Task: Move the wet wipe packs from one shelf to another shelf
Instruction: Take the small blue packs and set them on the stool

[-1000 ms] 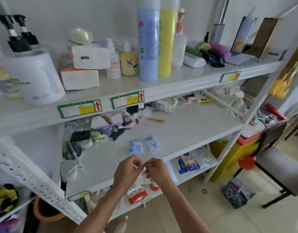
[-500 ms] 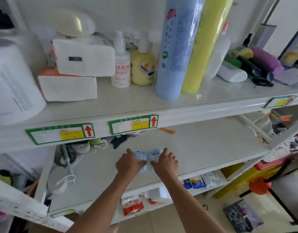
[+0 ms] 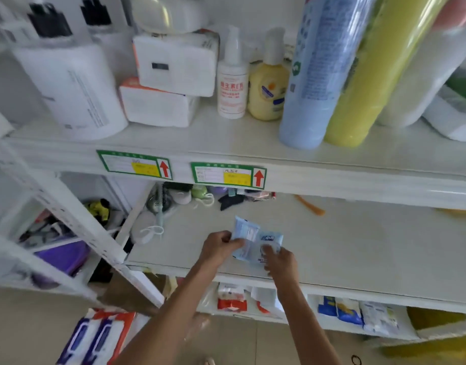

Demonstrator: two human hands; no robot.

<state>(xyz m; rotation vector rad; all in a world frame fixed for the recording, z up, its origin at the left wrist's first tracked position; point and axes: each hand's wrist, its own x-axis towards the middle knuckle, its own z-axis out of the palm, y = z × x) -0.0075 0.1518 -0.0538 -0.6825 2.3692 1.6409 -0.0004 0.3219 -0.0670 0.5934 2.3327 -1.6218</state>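
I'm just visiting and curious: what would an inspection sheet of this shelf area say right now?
Surface: white middle shelf, mostly bare at the front.
Job's things: two light blue wet wipe packs on the middle shelf, overlapping, under both hands.
Clutter: small items at the back of that shelf; orange stick; bottles, tissue packs and two tall rolls on the top shelf; more packs on the lower shelf.
Hands: left hand pinches the packs' left edge; right hand rests fingers on the right pack.
Cables: nothing seen.
Surroundings: tiled floor, large wipe packs on it.
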